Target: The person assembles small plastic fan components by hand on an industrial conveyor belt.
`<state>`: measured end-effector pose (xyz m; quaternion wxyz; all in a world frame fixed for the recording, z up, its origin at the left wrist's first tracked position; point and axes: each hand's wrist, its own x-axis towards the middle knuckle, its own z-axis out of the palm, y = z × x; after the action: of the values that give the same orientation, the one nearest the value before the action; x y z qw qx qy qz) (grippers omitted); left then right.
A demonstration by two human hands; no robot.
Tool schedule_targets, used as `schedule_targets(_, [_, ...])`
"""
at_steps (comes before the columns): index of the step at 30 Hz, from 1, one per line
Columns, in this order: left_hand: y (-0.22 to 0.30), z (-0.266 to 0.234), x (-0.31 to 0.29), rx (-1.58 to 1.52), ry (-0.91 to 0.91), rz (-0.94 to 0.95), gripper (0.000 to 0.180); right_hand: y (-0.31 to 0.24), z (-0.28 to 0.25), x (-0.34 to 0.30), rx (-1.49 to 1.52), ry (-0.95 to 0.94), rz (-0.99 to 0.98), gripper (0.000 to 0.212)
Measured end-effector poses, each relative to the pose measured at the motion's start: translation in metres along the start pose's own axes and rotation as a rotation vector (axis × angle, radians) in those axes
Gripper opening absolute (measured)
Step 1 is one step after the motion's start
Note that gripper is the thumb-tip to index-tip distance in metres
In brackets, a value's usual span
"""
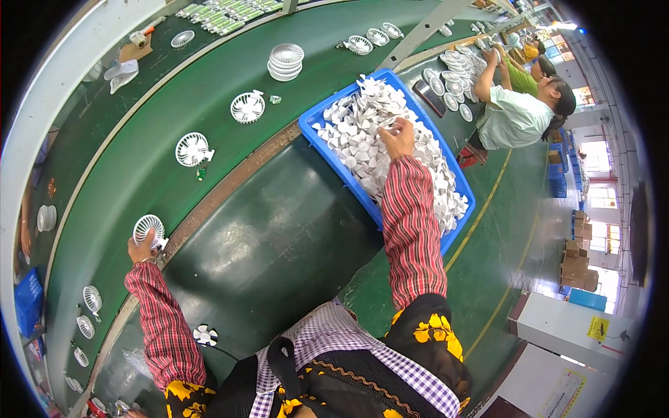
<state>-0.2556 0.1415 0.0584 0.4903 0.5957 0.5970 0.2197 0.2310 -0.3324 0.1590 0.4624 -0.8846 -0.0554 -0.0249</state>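
Note:
My left hand [141, 249] grips a round white fan housing [148, 228] with slatted ribs, at the near edge of the green conveyor belt [230, 157]. At the upper middle, my right hand [398, 141] reaches into a blue tray [346, 182] heaped with white fan blades [362, 150]. Its fingers are curled and pinch a blade at the top of the heap; the fingertips partly cover it. Two more fan housings with small green circuit boards, one housing [193, 150] and another housing [247, 108], lie farther along the belt.
A stack of white grilles [285, 63] stands on the belt, with several fan parts beyond. A single fan blade [205, 335] lies on the dark work surface [272, 230] before me. Co-workers sit at the right, one in a pale shirt [512, 118]. A metal post [425, 33] crosses behind the tray.

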Motion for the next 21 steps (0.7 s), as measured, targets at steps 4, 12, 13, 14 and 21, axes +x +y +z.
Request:
schedule_targets(4, [0.038, -0.023, -0.073, -0.454, -0.092, -0.103, 0.037, -0.063, -0.009, -0.09, 0.668, -0.353, 0.251, 0.044])
schedule_targets(12, [0.071, 0.026, -0.194, -0.805, -0.461, -0.238, 0.034, -0.012, 0.063, -0.238, 0.175, -0.533, -0.431, 0.038])
schedule_targets(13, [0.075, 0.025, -0.21, -0.853, -0.469, -0.255, 0.033, -0.01, 0.07, -0.25, 0.059, -0.531, -0.55, 0.041])
schedule_targets(14, [0.071, 0.024, -0.221, -0.892, -0.49, -0.228, 0.031, -0.007, 0.068, -0.262, -0.044, -0.592, -0.55, 0.047])
schedule_targets(21, [0.063, 0.008, -0.281, -0.782, -0.404, -0.27, 0.032, -0.029, 0.041, -0.273, -0.177, -0.695, -0.594, 0.045])
